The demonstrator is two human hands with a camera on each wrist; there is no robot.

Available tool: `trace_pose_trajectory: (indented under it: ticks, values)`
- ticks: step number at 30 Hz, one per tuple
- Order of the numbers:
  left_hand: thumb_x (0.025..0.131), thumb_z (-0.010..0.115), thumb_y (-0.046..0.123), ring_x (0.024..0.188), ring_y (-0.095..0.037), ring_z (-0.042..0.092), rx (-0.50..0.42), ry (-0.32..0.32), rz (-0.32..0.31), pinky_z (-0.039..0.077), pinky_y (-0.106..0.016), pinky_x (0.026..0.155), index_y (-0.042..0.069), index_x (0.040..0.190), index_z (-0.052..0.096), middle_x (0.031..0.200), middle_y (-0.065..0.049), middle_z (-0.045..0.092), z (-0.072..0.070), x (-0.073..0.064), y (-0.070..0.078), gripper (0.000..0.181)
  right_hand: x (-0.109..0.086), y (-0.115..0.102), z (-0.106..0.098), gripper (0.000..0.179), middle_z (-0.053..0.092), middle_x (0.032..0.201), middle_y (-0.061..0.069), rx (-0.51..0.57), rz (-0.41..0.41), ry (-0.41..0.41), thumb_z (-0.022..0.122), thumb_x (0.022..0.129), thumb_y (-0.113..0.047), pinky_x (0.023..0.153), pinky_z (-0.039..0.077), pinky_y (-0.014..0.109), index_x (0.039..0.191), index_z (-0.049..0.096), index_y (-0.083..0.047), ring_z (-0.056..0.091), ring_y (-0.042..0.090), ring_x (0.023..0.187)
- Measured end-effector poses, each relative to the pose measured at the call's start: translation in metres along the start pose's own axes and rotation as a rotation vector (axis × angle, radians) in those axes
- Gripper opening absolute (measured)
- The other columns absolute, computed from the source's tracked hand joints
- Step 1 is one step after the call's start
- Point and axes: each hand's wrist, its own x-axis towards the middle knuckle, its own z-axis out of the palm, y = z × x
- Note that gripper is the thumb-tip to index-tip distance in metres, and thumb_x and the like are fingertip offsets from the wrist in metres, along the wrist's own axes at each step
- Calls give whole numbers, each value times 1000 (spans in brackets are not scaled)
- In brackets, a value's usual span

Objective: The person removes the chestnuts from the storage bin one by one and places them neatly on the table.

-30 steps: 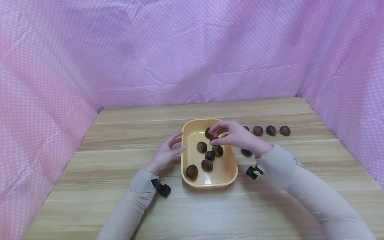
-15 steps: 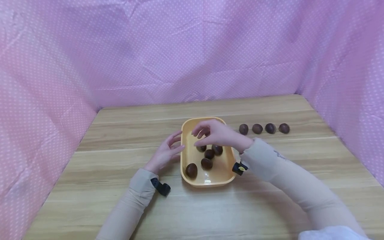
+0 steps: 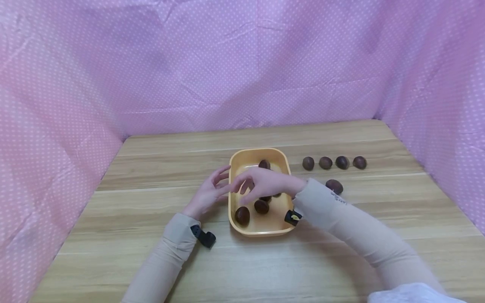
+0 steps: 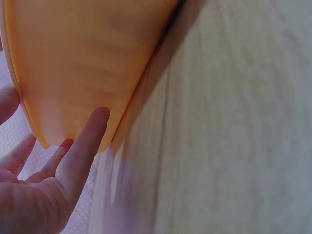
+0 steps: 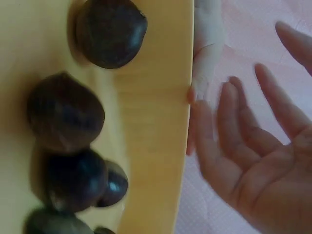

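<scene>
A yellow-orange plastic tray (image 3: pixel 246 231) stands on the table with several brown chestnuts inside, among them one chestnut (image 3: pixel 242 216) in its near left corner. My left hand (image 3: pixel 208 194) rests at the tray's left side, its fairly straight fingers against the outer wall (image 4: pixel 92 63) and its thumb at the rim. Over the tray hovers my right hand (image 3: pixel 263 183), palm down, with loosely bent, spread fingers and nothing between them. It hides part of the chestnuts in the head view. In the right wrist view, a dark chestnut (image 5: pixel 66 113) lies among others beside the tray wall.
To the right of the tray, several chestnuts form a row, with one chestnut (image 3: pixel 342 162) near its right end. A single chestnut (image 3: pixel 334 186) lies nearer, partly behind the right sleeve. Pink dotted cloth (image 3: pixel 242 75) surrounds the wooden table (image 3: pixel 182 155).
My right hand has moved left and then toward me across the tray. The lone chestnut on the right has come into view from behind the right arm. My left hand stays put.
</scene>
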Motion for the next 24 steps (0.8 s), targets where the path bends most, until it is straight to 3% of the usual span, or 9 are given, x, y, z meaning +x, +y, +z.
trace_pose_trajectory:
  ticks: [5,13,18,24]
  values:
    - [93,59,8,128,-33,46,19,16,-22,52,-42,92,22,147,31,147,-13,37,0,0,2,62,4,0,2,37,64,115,10,11,26,-74,74,80,-14,96,49,41,113,64,-1,61,23,103]
    - [93,57,4,130,-36,43,-11,10,-20,53,-41,90,18,148,29,148,-16,34,2,-2,0,63,10,11,7,37,67,113,7,-17,47,-142,76,78,-15,89,51,25,112,66,-3,62,25,104]
    - [93,58,5,129,-37,44,-18,20,-22,54,-39,88,18,147,30,148,-16,34,2,-1,-2,63,13,22,13,32,67,109,12,13,55,-162,76,79,-10,87,51,21,108,67,-3,63,26,104]
    - [93,59,7,129,-35,44,-10,26,-26,54,-40,89,21,147,32,147,-14,34,1,0,-1,62,15,26,17,30,68,107,8,14,82,-164,77,77,-10,88,51,22,105,67,-5,64,21,103]
